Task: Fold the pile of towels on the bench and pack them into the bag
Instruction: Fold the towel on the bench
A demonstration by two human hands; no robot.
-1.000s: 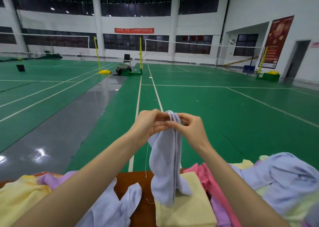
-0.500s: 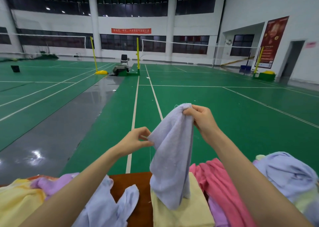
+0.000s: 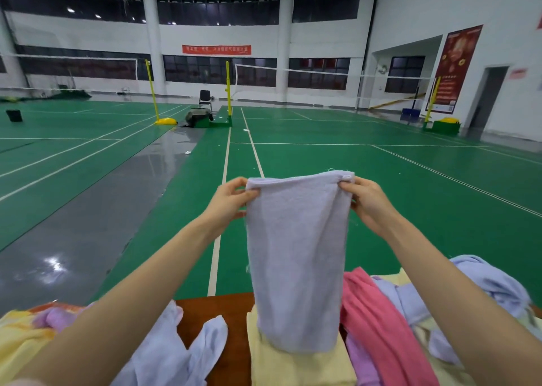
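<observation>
Towel (image 3: 296, 253) got spread. A second earlier both hands were bunched at one corner of it. Then the left hand (image 3: 227, 202) and right hand (image 3: 366, 203) each pinched a top corner, and the lavender cloth hung flat between them, its bottom edge touching the flat yellow towel (image 3: 293, 368) on the desk (image 3: 217, 312). It looked ready for a first fold. The unfolded pile (image 3: 484, 283) lay on both sides; no bag was in view.

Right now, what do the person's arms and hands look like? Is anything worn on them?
The left arm and right arm are bare to the frame edge, no sleeves showing. The left hand and right hand show no gloves, rings or watch.
</observation>
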